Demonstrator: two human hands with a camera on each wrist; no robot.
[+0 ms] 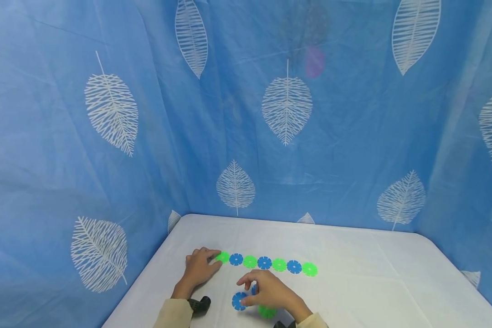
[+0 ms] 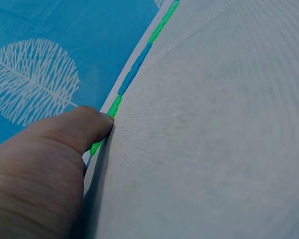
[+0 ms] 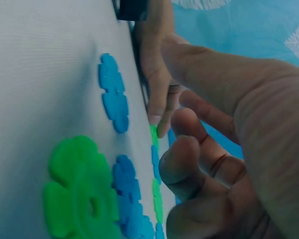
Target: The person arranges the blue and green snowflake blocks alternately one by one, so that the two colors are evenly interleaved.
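On the white table, a row of green and blue notched plastic discs (snowflake-shaped pieces) runs left to right. My left hand is at its left end, with thumb and forefinger pinching the edges of the end green disc. In the left wrist view the thumb covers part of that disc. My right hand hovers nearer me over loose discs, its fingers bent loosely with nothing between them. Under it lie a blue disc, a green disc and another blue disc, partly hidden in the head view.
The row continues with a blue disc and several others, to a green disc at its right end. A blue curtain with white leaf prints hangs behind and beside the table. Dark wrist devices sit on both wrists.
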